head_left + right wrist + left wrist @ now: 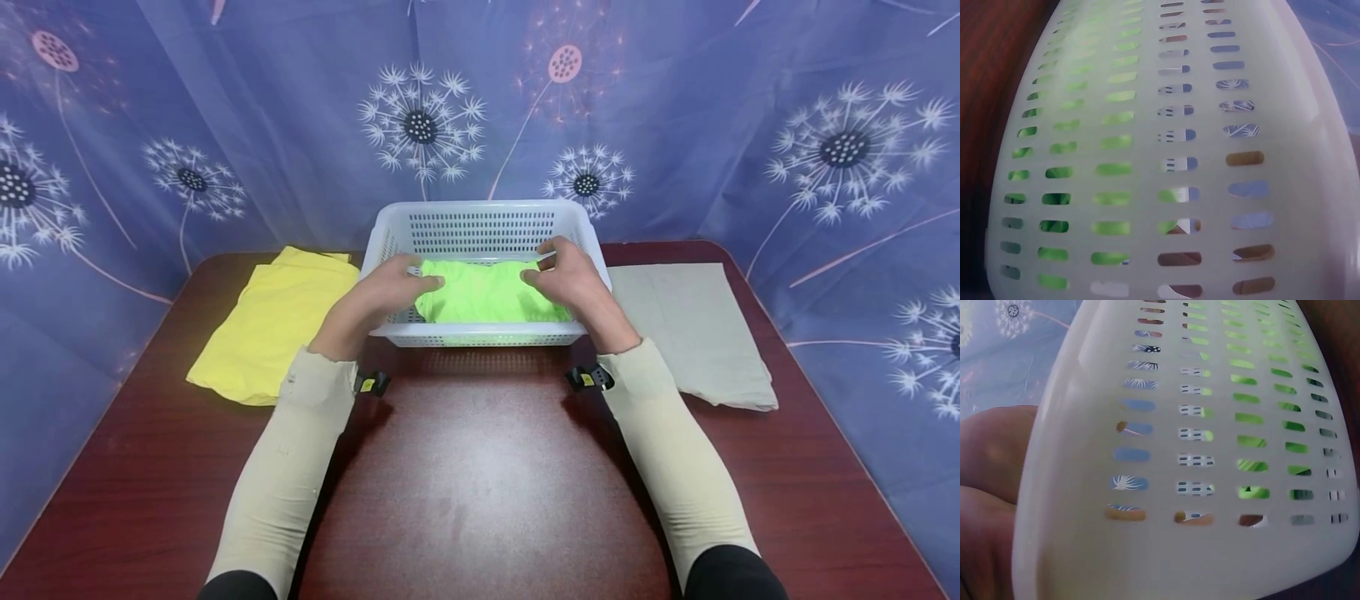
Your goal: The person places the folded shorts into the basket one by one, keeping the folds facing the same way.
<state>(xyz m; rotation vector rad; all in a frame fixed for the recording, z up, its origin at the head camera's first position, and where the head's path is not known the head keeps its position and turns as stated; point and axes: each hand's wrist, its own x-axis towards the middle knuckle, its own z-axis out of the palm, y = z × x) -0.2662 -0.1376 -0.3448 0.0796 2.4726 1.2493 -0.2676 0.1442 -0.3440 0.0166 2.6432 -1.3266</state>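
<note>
A bright green folded cloth (483, 292) lies inside a white plastic basket (487, 335) with slotted walls. Over the basket's left side reaches my left hand (390, 292), its thumb at the cloth's left edge and its fingers apart from the thumb. My right hand (567, 273) leans in over the right side, thumb tip over the cloth's right part, a gap between thumb and fingers. Through the slots of the basket wall (1085, 550) in the left wrist view, green fabric shows. The basket wall (1310, 206) hides most of the right hand in the right wrist view.
A folded yellow cloth (277, 325) lies on the dark red table (480, 483) left of the basket. To the right is a folded grey cloth (682, 325), partly behind the right forearm. A blue curtain (300, 108) with dandelion prints hangs behind the table.
</note>
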